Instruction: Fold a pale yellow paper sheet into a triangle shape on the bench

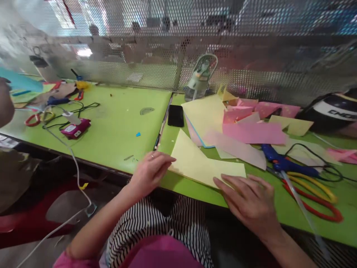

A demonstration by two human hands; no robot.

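Observation:
A pale yellow sheet of paper (195,160), with a folded diagonal edge, lies at the front edge of the green table. My left hand (153,167) pinches its left corner between thumb and fingers. On the paper's lower right part rests my right hand (248,197), its fingers spread and nothing gripped. Behind the folded sheet are a larger cream sheet (208,115) and a pale pink piece (237,147).
A black phone (176,115) and a clear bottle (198,80) stand behind. Rightward are pink paper pieces (253,133), a blue glue gun (287,162) and scissors (315,201). At left, a pink power adapter (76,128), cables and part of another person. Perforated metal screen (156,56) at the back.

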